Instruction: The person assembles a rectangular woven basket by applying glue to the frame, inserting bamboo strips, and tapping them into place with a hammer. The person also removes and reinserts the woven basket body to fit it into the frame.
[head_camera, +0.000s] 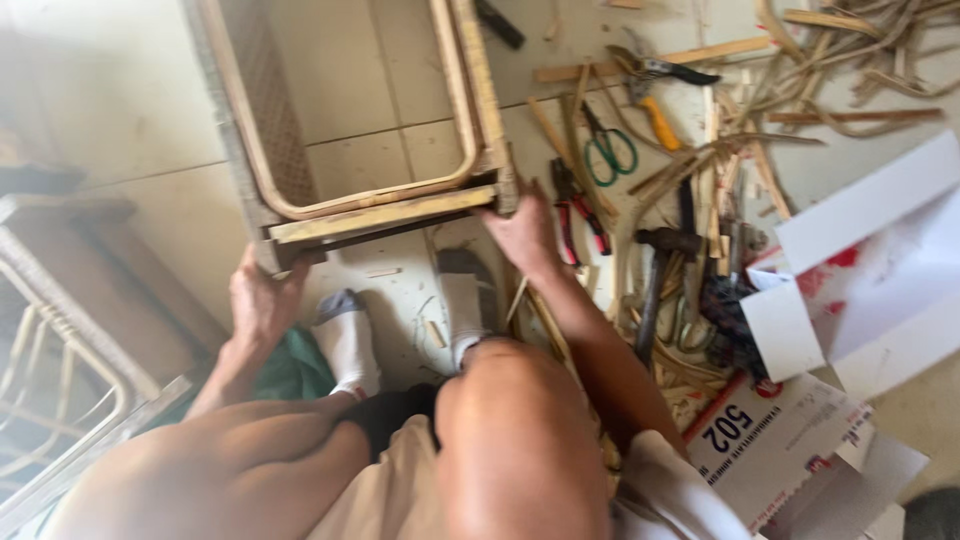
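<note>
A rattan and wood frame (372, 205) with a woven side panel stands on the tiled floor in front of me. My left hand (262, 300) grips its near left corner from below. My right hand (520, 232) holds its near right corner. I sit with knees bent, and my feet in white socks (345, 340) rest on the floor just under the frame's near edge.
Tools lie to the right: a hammer (655, 275), red-handled pliers (580, 215), green-handled scissors (608, 150), yellow-handled shears (652, 95), among loose rattan strips (850, 60). White cardboard boxes (860, 270) sit at the right. Another rattan frame (60, 370) stands at the left.
</note>
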